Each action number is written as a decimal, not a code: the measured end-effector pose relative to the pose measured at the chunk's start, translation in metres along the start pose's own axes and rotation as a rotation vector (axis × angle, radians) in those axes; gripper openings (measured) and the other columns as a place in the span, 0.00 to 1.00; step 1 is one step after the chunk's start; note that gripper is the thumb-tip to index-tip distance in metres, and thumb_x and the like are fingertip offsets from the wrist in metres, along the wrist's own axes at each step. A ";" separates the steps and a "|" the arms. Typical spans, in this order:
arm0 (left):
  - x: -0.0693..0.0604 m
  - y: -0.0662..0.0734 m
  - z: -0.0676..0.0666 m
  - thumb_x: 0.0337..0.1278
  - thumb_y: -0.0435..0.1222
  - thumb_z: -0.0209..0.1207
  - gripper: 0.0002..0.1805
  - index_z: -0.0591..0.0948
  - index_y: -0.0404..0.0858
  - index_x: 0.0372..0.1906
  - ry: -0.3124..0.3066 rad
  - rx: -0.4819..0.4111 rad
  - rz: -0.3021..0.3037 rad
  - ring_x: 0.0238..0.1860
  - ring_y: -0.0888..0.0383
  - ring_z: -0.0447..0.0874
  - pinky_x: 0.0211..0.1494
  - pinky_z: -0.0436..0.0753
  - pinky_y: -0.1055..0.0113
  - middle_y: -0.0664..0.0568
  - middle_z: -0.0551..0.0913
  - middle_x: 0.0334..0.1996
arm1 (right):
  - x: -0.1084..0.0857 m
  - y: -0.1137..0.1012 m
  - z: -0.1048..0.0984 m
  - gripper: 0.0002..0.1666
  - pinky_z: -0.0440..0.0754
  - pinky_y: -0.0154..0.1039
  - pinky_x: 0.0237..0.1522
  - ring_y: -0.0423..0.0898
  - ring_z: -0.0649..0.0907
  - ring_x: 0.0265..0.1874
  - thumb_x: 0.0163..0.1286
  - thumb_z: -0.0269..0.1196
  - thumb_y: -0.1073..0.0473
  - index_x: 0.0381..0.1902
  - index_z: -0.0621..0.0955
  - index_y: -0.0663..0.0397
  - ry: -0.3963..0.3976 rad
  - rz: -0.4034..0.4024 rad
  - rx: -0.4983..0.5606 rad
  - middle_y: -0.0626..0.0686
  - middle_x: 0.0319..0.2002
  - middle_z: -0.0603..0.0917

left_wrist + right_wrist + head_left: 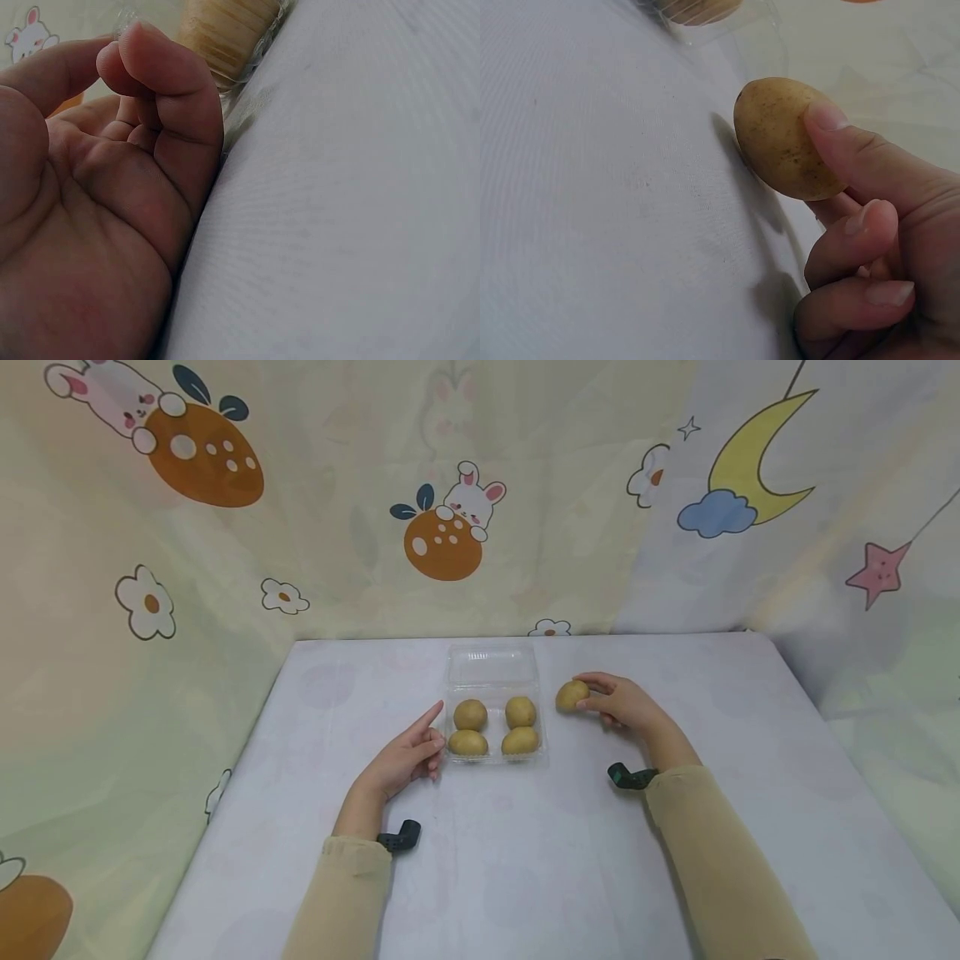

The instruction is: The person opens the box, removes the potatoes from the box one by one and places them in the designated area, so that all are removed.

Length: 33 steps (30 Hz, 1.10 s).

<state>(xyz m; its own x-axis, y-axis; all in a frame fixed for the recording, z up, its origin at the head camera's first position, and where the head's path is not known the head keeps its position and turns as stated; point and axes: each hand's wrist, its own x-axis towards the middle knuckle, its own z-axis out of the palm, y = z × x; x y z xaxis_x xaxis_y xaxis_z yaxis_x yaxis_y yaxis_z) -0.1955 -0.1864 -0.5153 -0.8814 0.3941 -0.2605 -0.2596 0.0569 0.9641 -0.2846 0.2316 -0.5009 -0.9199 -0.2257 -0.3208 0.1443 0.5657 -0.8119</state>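
Head view: one clear box (pixel 495 723), four potatoes (pixel 470 715) inside
Left hand (pixel 402 757): index straight just beside box, other fingers curled
Right hand (pixel 625 703): pinches one potato (pixel 572 696) (the fifth), right of box

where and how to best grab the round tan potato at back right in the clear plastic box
Likely pinch the round tan potato by its rounded left and right sides from above: the clear plastic box is open, and an oval tan potato crowds its front.
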 end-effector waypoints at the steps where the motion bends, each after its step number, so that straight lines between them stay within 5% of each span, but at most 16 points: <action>1: 0.000 0.000 0.000 0.71 0.37 0.54 0.37 0.55 0.66 0.77 0.000 0.000 -0.001 0.29 0.57 0.69 0.33 0.80 0.65 0.51 0.70 0.34 | 0.000 0.001 0.000 0.41 0.70 0.35 0.19 0.44 0.72 0.16 0.54 0.72 0.35 0.66 0.73 0.28 -0.002 0.001 -0.005 0.53 0.65 0.75; 8: -0.001 0.001 0.000 0.72 0.37 0.54 0.37 0.53 0.64 0.78 -0.003 0.008 0.008 0.29 0.57 0.69 0.33 0.79 0.65 0.51 0.70 0.33 | 0.001 0.000 0.000 0.40 0.70 0.35 0.20 0.44 0.72 0.16 0.54 0.73 0.36 0.65 0.73 0.28 -0.013 0.010 0.012 0.53 0.60 0.77; 19: 0.000 0.000 0.000 0.72 0.37 0.53 0.38 0.51 0.60 0.79 -0.018 0.022 0.031 0.29 0.58 0.70 0.32 0.80 0.65 0.52 0.70 0.33 | -0.001 0.003 -0.001 0.39 0.71 0.33 0.22 0.44 0.74 0.20 0.57 0.72 0.40 0.66 0.71 0.30 -0.043 -0.007 0.048 0.53 0.72 0.67; 33: 0.000 -0.001 -0.001 0.71 0.40 0.56 0.38 0.52 0.62 0.78 -0.019 0.018 0.023 0.29 0.58 0.70 0.33 0.80 0.66 0.52 0.70 0.33 | -0.004 0.004 0.001 0.37 0.73 0.33 0.24 0.45 0.75 0.23 0.62 0.70 0.45 0.68 0.71 0.28 -0.063 -0.029 0.030 0.53 0.68 0.68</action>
<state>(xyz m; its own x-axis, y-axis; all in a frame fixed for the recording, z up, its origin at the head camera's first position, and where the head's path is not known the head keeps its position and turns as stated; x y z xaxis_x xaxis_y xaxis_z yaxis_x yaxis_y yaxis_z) -0.1957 -0.1876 -0.5168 -0.8794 0.4124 -0.2377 -0.2324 0.0640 0.9705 -0.2802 0.2340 -0.5029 -0.8994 -0.2912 -0.3260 0.1297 0.5345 -0.8351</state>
